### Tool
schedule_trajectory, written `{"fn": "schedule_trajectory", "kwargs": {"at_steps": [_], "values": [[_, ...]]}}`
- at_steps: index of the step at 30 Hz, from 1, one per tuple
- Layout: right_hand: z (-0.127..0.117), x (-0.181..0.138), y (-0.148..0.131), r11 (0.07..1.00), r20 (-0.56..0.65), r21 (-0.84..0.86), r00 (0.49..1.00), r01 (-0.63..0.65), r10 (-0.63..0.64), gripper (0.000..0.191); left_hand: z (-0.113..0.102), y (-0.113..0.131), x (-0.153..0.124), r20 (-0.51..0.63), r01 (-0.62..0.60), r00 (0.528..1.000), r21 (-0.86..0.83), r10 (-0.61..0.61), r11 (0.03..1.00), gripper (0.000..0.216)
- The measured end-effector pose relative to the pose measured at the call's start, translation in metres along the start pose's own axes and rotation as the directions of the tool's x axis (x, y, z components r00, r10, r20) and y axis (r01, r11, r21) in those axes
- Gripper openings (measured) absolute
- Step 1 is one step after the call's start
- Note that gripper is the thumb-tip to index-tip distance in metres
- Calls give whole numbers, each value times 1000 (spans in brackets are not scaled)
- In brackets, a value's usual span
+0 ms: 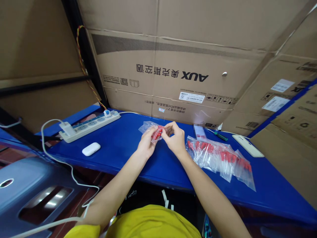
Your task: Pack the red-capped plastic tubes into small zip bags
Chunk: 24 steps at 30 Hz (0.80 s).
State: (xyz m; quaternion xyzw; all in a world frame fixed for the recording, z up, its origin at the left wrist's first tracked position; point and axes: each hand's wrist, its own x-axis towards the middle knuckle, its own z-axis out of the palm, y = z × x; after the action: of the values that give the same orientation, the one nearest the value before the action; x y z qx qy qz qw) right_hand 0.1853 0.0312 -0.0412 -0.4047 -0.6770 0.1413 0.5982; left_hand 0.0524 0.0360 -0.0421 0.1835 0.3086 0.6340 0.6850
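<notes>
Above the middle of the blue table, my left hand grips a clear plastic bag with small red pieces inside. My right hand pinches at the bag's right edge, its thumb and forefinger closed together there. The red pieces show between the two hands; their exact kind is too small to make out. To the right of my right hand lie several clear bags of similar red pieces, overlapping in a row on the table.
A white power strip with plugs and a white earbud case lie on the left of the blue table. A green-handled screwdriver and a pale phone lie at the right. Cardboard walls enclose the back.
</notes>
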Motion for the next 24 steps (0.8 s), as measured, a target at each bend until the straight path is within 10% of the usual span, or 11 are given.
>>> {"fn": "schedule_trajectory", "kwargs": {"at_steps": [11, 19, 24], "values": [[-2, 8, 17, 919, 171, 258, 950, -299, 262, 20, -4, -1, 5, 3, 0, 1000, 6, 0, 1000, 5], [-12, 21, 28, 793, 46, 474, 910, -382, 411, 31, -7, -1, 4, -2, 153, 988, 65, -153, 986, 20], [-34, 32, 31, 697, 52, 567, 863, -439, 502, 31, -8, 6, 0, -111, -218, 949, 444, 295, 869, 70]]}}
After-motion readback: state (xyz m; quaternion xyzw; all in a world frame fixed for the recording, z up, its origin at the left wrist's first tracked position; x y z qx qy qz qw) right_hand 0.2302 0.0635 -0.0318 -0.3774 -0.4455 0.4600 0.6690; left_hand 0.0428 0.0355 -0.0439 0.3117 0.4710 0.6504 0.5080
